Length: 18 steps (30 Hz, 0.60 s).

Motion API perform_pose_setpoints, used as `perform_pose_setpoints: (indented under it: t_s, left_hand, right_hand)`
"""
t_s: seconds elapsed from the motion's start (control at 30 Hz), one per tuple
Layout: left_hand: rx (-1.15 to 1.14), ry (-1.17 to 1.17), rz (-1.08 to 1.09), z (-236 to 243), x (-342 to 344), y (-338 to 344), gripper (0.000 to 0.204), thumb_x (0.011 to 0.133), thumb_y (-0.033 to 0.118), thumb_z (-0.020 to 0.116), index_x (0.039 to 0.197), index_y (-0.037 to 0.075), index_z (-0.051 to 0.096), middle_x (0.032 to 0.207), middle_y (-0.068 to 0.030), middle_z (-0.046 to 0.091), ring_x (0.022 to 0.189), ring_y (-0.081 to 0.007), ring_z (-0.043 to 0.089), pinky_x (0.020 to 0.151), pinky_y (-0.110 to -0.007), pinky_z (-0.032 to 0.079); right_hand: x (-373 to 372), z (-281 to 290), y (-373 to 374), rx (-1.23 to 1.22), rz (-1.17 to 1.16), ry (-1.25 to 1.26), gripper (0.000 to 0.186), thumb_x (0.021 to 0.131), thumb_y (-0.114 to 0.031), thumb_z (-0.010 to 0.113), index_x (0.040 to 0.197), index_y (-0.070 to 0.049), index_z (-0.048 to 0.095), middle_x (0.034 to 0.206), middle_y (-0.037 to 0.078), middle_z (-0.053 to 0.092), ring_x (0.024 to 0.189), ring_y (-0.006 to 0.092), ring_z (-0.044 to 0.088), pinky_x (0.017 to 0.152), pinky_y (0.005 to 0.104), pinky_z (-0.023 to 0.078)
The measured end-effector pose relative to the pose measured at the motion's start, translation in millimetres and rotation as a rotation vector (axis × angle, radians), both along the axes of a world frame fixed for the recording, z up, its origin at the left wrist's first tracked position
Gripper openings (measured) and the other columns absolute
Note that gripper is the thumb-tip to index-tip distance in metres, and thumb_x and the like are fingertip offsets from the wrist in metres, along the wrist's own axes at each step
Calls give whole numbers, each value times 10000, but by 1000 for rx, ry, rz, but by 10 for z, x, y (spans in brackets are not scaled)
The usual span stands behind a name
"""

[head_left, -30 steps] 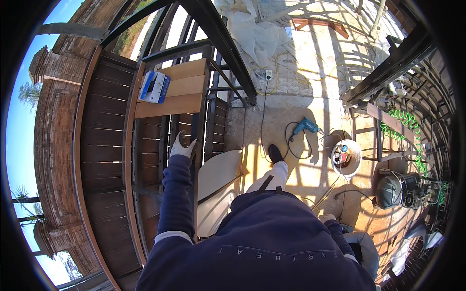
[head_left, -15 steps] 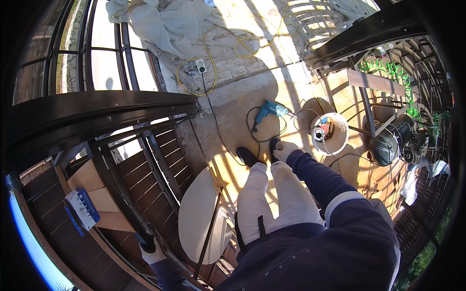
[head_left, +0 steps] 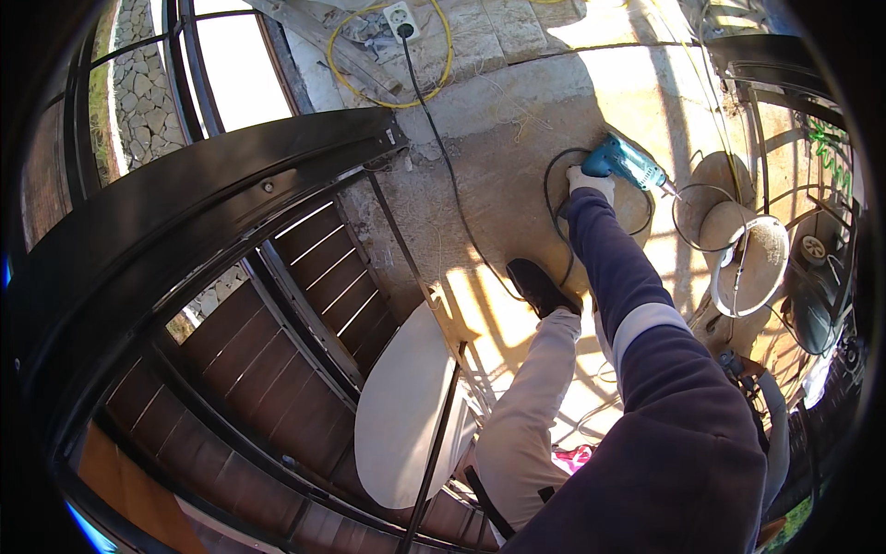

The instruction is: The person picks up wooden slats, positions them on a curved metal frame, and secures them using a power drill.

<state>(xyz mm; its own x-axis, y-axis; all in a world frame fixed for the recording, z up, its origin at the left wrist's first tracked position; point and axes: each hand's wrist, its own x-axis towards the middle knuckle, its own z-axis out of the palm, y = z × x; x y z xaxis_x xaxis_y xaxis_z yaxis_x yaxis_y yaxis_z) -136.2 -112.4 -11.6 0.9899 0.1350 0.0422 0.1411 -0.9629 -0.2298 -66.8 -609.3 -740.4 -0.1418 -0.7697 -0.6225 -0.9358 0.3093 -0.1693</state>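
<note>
My right hand, in a whitish glove, reaches down to the floor and is closed round the handle of a teal power drill. The drill lies nearly flat, its chuck pointing right toward a white bucket. A black cord loops round the hand and the drill. The glove covers most of the handle, so the trigger is hidden. My left hand is out of the picture.
A black beam crosses the left side above brown slats. A pale rounded board leans by my legs. A white socket with a black plug and yellow cable lies ahead. A dark tank stands at right.
My right hand has gone from beside my foot down to the drill and taken its handle. My left hand, earlier on the dark rail, has left view. The view has shifted as I bend.
</note>
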Motion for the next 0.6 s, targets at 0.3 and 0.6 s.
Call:
perform_pose_setpoints:
  t_s: [0.3,0.6]
  left_hand:
    - [-166,-11,-96,-58,-9,354,290,945,134,736,1196,12,656,791,-52,662,640,-142,613,551,-326,497]
    - [-390,-100,332,63,20,-142,404,815,232,830,1101,-4,667,897,-231,728,856,-421,729,784,-455,575]
  right_hand:
    - [-539,757,-344,-51,314,-51,736,738,-347,760,1285,98,550,1218,322,685,1159,433,682,1024,453,533]
    - [-1060,3707,-168,425,1393,179,796,721,-388,834,1339,39,570,1214,264,711,1174,390,690,1027,416,545]
